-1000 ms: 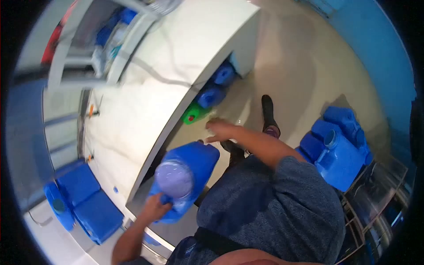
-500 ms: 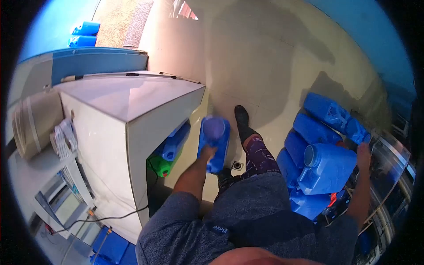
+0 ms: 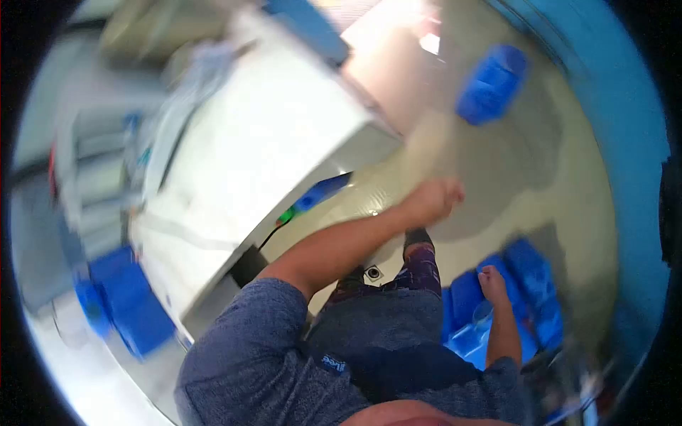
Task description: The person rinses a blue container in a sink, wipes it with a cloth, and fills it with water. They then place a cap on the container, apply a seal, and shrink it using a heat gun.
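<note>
Jug (image 3: 492, 84) now airborne over beige floor (image 3: 497, 170); L hand (image 3: 435, 199) released, R hand (image 3: 493, 284) prob. on jugs (image 3: 529, 284).

White cabinet (image 3: 263, 142), green bottle (image 3: 286, 214) beneath it, floor drain (image 3: 372, 272), beige floor (image 3: 497, 163)

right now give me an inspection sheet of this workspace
surface: glossy beige floor; white table on the left, blurred
job's things: blue jugs stacked at lower right; one lone jug lies apart on the floor, far side
clutter: blue and green jugs under the table edge; blue crates at lower left
grippers: left hand stretched out over the floor, holding nothing; right hand rests on the stacked jugs, grip unclear
cables: a dark cable runs down from the table edge
surroundings: blue wall on the right; floor drain by the feet; picture blurred by motion
</note>
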`<state>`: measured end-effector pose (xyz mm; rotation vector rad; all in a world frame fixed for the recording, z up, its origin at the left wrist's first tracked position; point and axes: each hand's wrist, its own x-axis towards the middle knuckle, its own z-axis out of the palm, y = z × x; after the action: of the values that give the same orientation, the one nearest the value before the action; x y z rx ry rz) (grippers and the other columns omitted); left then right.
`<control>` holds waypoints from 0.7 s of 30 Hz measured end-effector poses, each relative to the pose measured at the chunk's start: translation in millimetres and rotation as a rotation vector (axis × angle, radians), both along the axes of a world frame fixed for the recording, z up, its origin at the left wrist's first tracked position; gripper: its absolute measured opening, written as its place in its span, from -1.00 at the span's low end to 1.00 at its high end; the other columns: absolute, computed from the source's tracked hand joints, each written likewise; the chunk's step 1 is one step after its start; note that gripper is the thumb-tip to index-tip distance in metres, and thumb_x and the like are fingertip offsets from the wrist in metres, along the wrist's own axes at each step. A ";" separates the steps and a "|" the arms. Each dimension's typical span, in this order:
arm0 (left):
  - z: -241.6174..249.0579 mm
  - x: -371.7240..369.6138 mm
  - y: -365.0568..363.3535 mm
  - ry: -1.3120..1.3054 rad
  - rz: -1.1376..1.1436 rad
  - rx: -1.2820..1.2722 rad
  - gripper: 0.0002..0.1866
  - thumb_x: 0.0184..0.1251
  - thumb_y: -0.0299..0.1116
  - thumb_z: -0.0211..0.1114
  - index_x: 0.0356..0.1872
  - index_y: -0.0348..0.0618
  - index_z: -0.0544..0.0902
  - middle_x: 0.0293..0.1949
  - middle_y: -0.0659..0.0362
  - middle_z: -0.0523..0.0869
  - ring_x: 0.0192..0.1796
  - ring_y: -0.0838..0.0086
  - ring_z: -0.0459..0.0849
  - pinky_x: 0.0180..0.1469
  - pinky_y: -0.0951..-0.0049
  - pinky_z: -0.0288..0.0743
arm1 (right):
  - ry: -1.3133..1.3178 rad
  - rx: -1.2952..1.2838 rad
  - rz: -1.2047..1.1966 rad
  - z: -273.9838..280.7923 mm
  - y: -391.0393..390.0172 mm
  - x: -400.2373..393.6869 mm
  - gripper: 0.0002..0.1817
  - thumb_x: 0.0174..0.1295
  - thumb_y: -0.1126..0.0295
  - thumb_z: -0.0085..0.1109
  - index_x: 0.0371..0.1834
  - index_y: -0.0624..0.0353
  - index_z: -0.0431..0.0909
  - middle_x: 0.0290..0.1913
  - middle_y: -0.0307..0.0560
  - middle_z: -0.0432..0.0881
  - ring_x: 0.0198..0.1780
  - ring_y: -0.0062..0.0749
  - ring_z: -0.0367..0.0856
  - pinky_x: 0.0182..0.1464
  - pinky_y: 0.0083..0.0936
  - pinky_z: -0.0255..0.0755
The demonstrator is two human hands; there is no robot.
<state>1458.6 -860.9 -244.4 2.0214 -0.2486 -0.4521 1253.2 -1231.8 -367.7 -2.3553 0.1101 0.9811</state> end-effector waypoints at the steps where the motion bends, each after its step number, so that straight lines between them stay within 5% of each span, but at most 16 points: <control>1: 32.7 -35.7 29.1 0.246 0.031 0.088 -0.73 0.45 -0.20 0.14 -0.22 -0.18 0.68 -0.32 -0.08 0.74 -0.26 -0.03 0.71 -0.10 0.05 0.58 | -0.034 0.045 0.113 -0.7 18.8 30.5 -0.69 0.36 0.26 0.18 0.00 0.28 0.56 -0.12 0.12 0.72 -0.05 -0.12 0.71 0.01 -0.27 0.57; 3: 85.0 -117.7 103.3 0.367 0.087 0.250 -0.61 0.53 -0.07 0.05 -0.24 -0.18 0.67 -0.29 -0.11 0.74 -0.17 -0.09 0.71 -0.03 0.01 0.57 | -0.094 0.081 0.108 0.3 51.1 74.2 -0.69 0.36 0.27 0.18 0.00 0.28 0.55 -0.09 0.17 0.71 -0.04 -0.03 0.71 0.04 -0.23 0.57; 6: 69.3 -291.8 221.3 0.328 0.205 0.566 -0.56 0.57 -0.10 -0.08 -0.28 -0.22 0.65 -0.23 -0.20 0.73 -0.07 -0.11 0.72 0.04 -0.08 0.55 | -0.250 0.093 0.396 23.3 115.3 95.3 -0.75 0.37 0.33 0.14 0.01 0.22 0.57 -0.10 0.16 0.71 -0.02 -0.01 0.70 0.04 -0.21 0.56; 9: 41.1 -484.0 326.3 0.275 0.476 0.676 -0.78 0.36 -0.31 0.16 -0.22 -0.28 0.61 -0.26 -0.16 0.74 -0.12 -0.08 0.73 -0.05 -0.01 0.58 | -0.270 0.048 0.695 51.6 213.3 84.7 -0.80 0.34 0.43 0.10 -0.03 0.22 0.57 -0.12 0.11 0.71 -0.05 -0.07 0.70 -0.02 -0.22 0.58; 10: 53.9 -536.0 346.9 0.327 0.762 0.607 -0.81 0.31 -0.36 0.19 -0.23 -0.30 0.61 -0.29 -0.12 0.74 -0.14 -0.06 0.73 -0.09 0.03 0.59 | -0.231 0.074 0.770 55.5 249.0 71.7 -0.81 0.32 0.47 0.10 -0.04 0.21 0.58 -0.12 0.09 0.71 -0.06 -0.10 0.70 -0.06 -0.23 0.59; 12: 73.8 -632.2 366.9 0.385 1.172 0.485 -0.83 0.26 -0.40 0.22 -0.24 -0.31 0.60 -0.32 -0.09 0.74 -0.17 -0.04 0.73 -0.14 0.08 0.59 | -0.216 0.309 0.982 15.7 313.2 43.5 -0.79 0.27 0.55 0.06 -0.05 0.21 0.57 -0.13 0.02 0.71 -0.08 -0.23 0.70 -0.21 -0.30 0.62; 14: 94.4 -721.5 375.4 0.270 1.422 0.270 -0.82 0.39 -0.34 0.18 -0.28 -0.27 0.62 -0.36 -0.04 0.75 -0.22 -0.03 0.73 -0.17 0.11 0.58 | 0.221 0.438 0.777 46.9 426.4 -12.1 -0.79 0.29 0.57 0.02 -0.05 0.21 0.55 -0.10 -0.02 0.71 -0.11 -0.33 0.69 -0.34 -0.34 0.61; 16: 114.1 -781.8 373.0 0.373 1.621 0.256 -0.74 0.47 -0.26 0.13 -0.26 -0.26 0.62 -0.35 -0.07 0.74 -0.22 -0.05 0.72 -0.16 0.08 0.56 | -0.320 0.745 1.444 96.3 542.8 -76.4 -0.84 0.42 0.46 -0.02 -0.05 0.23 0.53 -0.17 0.01 0.72 -0.18 -0.33 0.71 -0.40 -0.33 0.58; 18: 115.2 -832.3 370.0 0.468 1.778 0.240 -0.67 0.54 -0.17 0.08 -0.24 -0.25 0.62 -0.34 -0.10 0.74 -0.22 -0.08 0.70 -0.14 0.05 0.55 | -0.074 0.544 1.329 169.3 647.6 -158.4 -0.77 0.52 0.32 -0.07 -0.05 0.24 0.53 -0.28 0.03 0.72 -0.31 -0.27 0.71 -0.40 -0.34 0.55; 20: 110.9 -879.0 359.6 0.510 1.876 0.435 -0.53 0.62 -0.03 -0.06 -0.21 -0.25 0.62 -0.32 -0.19 0.71 -0.22 -0.17 0.68 -0.11 -0.04 0.51 | -0.443 0.843 1.533 178.3 732.4 -214.8 -0.71 0.56 0.25 -0.10 -0.07 0.24 0.54 -0.42 0.01 0.69 -0.43 -0.25 0.70 -0.39 -0.35 0.52; 21: 115.4 -897.4 360.2 0.526 1.893 0.414 -0.53 0.62 -0.03 -0.06 -0.21 -0.25 0.62 -0.32 -0.19 0.71 -0.22 -0.17 0.68 -0.11 -0.04 0.51 | -0.326 0.799 1.535 203.8 767.3 -247.3 -0.72 0.55 0.24 -0.07 -0.09 0.23 0.54 -0.44 0.04 0.68 -0.41 -0.15 0.70 -0.35 -0.26 0.52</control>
<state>561.3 -500.8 -128.9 1.5362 2.0063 0.2581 1005.9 -464.5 -163.9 -1.4709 -2.0050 0.8626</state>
